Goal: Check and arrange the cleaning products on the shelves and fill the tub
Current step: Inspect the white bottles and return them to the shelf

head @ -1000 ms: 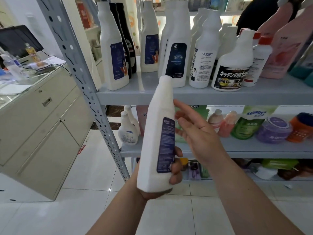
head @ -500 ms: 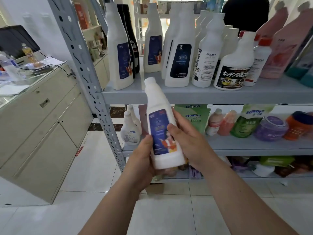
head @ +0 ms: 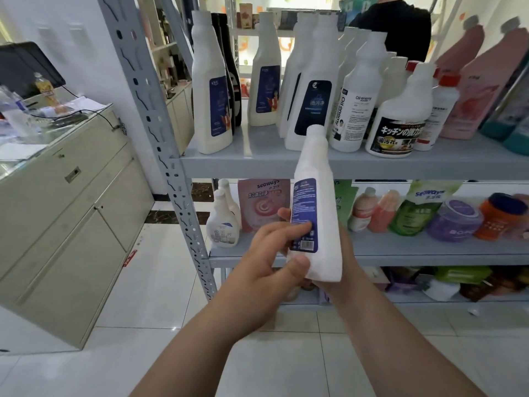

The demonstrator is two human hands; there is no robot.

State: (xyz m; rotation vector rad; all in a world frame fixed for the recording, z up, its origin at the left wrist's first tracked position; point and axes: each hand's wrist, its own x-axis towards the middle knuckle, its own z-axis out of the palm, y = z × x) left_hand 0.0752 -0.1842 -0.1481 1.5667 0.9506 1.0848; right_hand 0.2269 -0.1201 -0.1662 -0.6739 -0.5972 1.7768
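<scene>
Cream cabinet (head: pixel 57 210) on the left, white tiled floor (head: pixel 137 287) below; grey metal rack (head: pixel 160 144) comes next, three shelves in view; on the top shelf (head: pixel 243 164), two black bottles (head: pixel 230 81) tuck behind a white one; on the level below, two small white bottles (head: pixel 223 222) stand beside one pink pouch (head: pixel 260 204); the left hand (head: pixel 266 262) pinches the held bottle (head: pixel 317 156), fingers on its blue label, thumb near the base; the bottle tilts in front of the rack, masking part of a green pouch (head: pixel 345 196); the right hand (head: pixel 345 253) wraps it from behind; two tall pink bottles (head: pixel 481 90) stand far right.

The bottle (head: pixel 315 156) has rotated, showing its back label (head: pixel 304 213).
</scene>
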